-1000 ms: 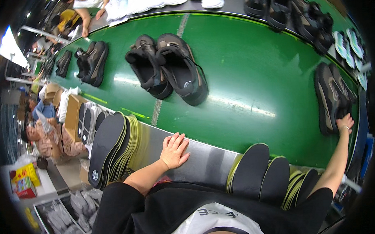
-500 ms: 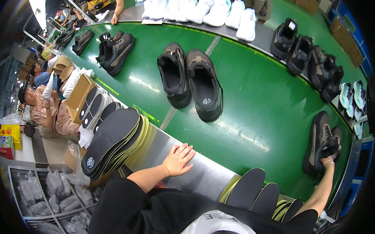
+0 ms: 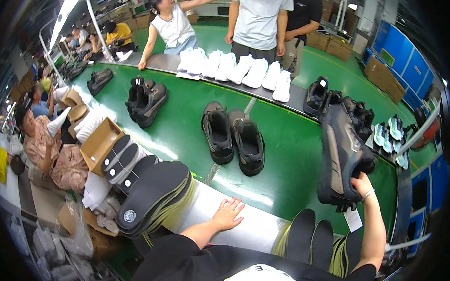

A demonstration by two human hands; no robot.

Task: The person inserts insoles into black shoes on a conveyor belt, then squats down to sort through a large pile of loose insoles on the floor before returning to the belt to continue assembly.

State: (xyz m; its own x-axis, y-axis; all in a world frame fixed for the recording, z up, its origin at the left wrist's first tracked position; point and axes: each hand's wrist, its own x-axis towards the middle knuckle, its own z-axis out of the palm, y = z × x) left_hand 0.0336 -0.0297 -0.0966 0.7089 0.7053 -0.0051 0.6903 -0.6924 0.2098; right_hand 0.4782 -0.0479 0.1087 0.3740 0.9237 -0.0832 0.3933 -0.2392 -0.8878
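Observation:
My left hand [image 3: 228, 214] lies flat on the bare metal ledge [image 3: 260, 223], fingers spread, holding nothing. At the right, my right hand [image 3: 364, 185] is closed at the opening of a brown-grey sneaker [image 3: 338, 154], which is raised above the green belt [image 3: 285, 153]. A white tag [image 3: 353, 219] dangles below it; whether a second shoe is gripped behind it I cannot tell. In mid-belt stands a pair of matching sneakers [image 3: 218, 136], toes away from me. Black insoles with yellow-green undersides are piled left of my left hand [image 3: 160, 195] and between my arms [image 3: 298, 237].
White sneakers [image 3: 255, 72] line the far ledge, with more dark shoes [image 3: 315, 95] to their right. Other dark shoes [image 3: 149, 103] stand on the belt's left. An open cardboard box [image 3: 102, 145] sits beside the insoles. Several people stand or sit around the line.
My right hand has raised the sneaker off the belt, bringing it up and leftward. My left hand stays on the ledge. The view has tilted up, showing more people beyond the far ledge.

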